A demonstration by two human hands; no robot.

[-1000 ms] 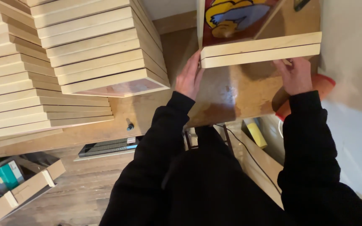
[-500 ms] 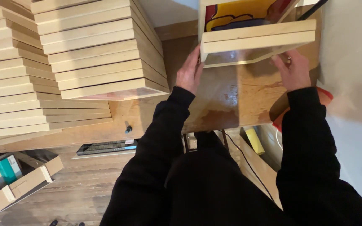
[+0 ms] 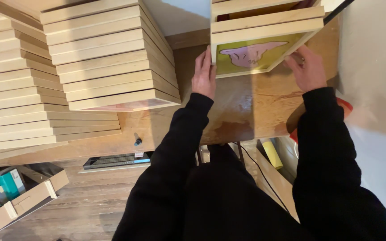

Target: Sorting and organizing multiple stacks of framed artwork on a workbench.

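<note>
Both hands on the small stack of frames (image 3: 266, 27) at the far edge of the bench (image 3: 246, 111). Left hand (image 3: 204, 73) flat and open, fingers straight, pressed against the stack's left side. Right hand (image 3: 308, 69) loosely curled at the lower right corner of the bottom frame (image 3: 255, 56), fingertips on its edge; cannot tell if they close under it.

The bottom frame is tilted toward me, so its yellow-green picture with a pink shape shows. Frames above it lie flat.

Step in hand, as I judge it: squaring or lifting this stack, with the weight shared between both palms. Next move calls for even pressure from both sides, or the tilted bottom frame may slip out.

Two tall piles of like frames (image 3: 108, 58) stand to my left, well apart from my hands.

Hard to make out:
- the stack's top is cut off by the picture's edge, so no count;
- most of the pink shape is hidden;
- the red object (image 3: 342, 107) by my right sleeve is mostly covered;
- the small dark item (image 3: 137, 142) near the bench edge is too small to identify.
</note>
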